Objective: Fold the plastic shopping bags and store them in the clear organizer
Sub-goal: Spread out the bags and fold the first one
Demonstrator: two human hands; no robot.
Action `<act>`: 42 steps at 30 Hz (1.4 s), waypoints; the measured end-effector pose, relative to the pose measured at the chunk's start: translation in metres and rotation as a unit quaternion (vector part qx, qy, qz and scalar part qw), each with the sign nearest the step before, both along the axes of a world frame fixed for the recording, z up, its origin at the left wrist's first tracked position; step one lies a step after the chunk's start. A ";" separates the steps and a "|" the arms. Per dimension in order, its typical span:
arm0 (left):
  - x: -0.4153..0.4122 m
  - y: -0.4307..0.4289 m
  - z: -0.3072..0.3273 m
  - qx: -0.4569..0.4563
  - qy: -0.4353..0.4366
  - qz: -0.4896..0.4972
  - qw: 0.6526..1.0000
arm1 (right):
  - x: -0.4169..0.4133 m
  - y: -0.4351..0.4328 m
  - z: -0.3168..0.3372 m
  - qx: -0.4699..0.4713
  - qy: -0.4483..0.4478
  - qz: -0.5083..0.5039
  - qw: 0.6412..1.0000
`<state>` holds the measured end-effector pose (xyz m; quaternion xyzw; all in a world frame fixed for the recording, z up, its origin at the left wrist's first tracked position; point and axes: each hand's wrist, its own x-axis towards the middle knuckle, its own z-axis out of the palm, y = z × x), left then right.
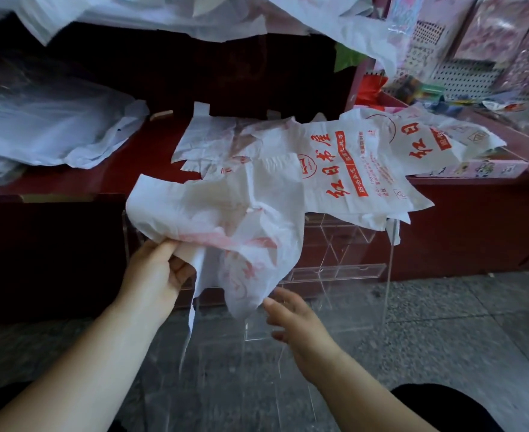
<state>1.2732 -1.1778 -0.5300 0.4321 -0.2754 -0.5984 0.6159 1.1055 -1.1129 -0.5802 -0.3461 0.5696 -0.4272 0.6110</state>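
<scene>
My left hand (pixel 160 269) pinches a crumpled white plastic bag with red print (pixel 225 219), which hangs in the air in front of the red counter. My right hand (pixel 291 316) is just below the bag's lower tip, fingers spread, holding nothing. Several more white bags with red characters (pixel 350 163) lie spread flat on the counter top behind. The clear organizer (pixel 334 269) stands on the floor against the counter, directly behind and below the held bag; its dividers show through the walls.
A dark red counter (pixel 54 244) runs across the view. Heaps of white and clear plastic (pixel 48 129) sit at the left and hang overhead. Pink packaged goods on pegboard (pixel 475 51) fill the right. Grey speckled floor (pixel 444 322) lies below.
</scene>
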 end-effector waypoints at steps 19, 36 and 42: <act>0.056 0.047 0.007 0.045 -0.215 -0.064 0.973 | -0.041 -0.054 0.116 -0.233 0.293 -0.056 0.926; 0.037 -0.046 0.016 -0.138 -0.389 -0.034 0.910 | -0.032 -0.109 0.129 -0.271 0.416 0.081 0.864; 0.054 -0.052 0.023 -0.110 -0.354 0.066 0.926 | -0.045 -0.104 0.099 -0.306 0.356 -0.145 0.871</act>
